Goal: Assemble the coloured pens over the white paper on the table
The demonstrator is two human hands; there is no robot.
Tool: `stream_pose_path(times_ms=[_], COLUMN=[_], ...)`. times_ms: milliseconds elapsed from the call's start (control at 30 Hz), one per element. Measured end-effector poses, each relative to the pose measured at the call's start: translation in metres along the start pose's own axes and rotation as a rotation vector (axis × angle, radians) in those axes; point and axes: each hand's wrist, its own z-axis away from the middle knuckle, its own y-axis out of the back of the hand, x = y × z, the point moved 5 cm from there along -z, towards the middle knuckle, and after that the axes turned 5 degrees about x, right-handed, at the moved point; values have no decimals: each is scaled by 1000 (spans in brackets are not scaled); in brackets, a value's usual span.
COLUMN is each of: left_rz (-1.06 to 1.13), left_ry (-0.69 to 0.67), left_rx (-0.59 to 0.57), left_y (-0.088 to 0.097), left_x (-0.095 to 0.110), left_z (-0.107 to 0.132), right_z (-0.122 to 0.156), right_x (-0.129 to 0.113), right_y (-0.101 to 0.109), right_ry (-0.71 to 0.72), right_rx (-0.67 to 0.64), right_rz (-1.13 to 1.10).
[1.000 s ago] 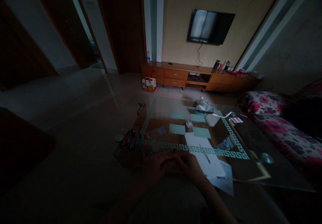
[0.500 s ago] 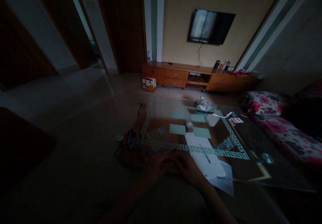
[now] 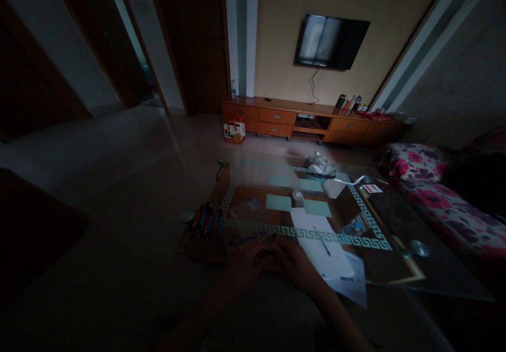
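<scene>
Both hands meet at the near edge of a glass table [image 3: 348, 223] with a greenish key-pattern border. The fingers of my left hand [image 3: 245, 261] are closed in a pinch. My right hand [image 3: 293, 261] is bent in towards it, also pinching. A small dark thing may be between the fingertips, too dim to name. Just right of my right hand lie white paper sheets [image 3: 336, 260] with a pen [image 3: 326, 247] on top. Left of my left hand is a group of pens [image 3: 204, 220], dark, red and blue. Several small parts [image 3: 242, 238] lie just beyond the fingers, unclear in the dark.
A plastic bag [image 3: 318, 163] in a basket, a card [image 3: 372, 188] and a clear bottle [image 3: 353, 228] are on or under the glass. Beyond stands a wooden TV cabinet [image 3: 276, 116] with a carton [image 3: 234, 132] before it. A flowered sofa [image 3: 446, 199] is at right.
My left hand has shifted very slightly at the fingers. Both hands stay together in the same place, and the things on the table have not moved.
</scene>
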Motion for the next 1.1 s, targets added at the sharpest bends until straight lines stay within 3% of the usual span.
stream_pose_path(times_ms=[600,1100], left_rz=[-12,-92], left_ry=[3,-22], left_rx=[-36,-46], left_y=[-4,-6], left_x=[-4,-1], left_z=[0,2], right_z=[1,0], right_x=[-15,-3], right_y=[3,-4], right_ry=[19,35], right_rx=[-17,-24], right_rz=[-9,171])
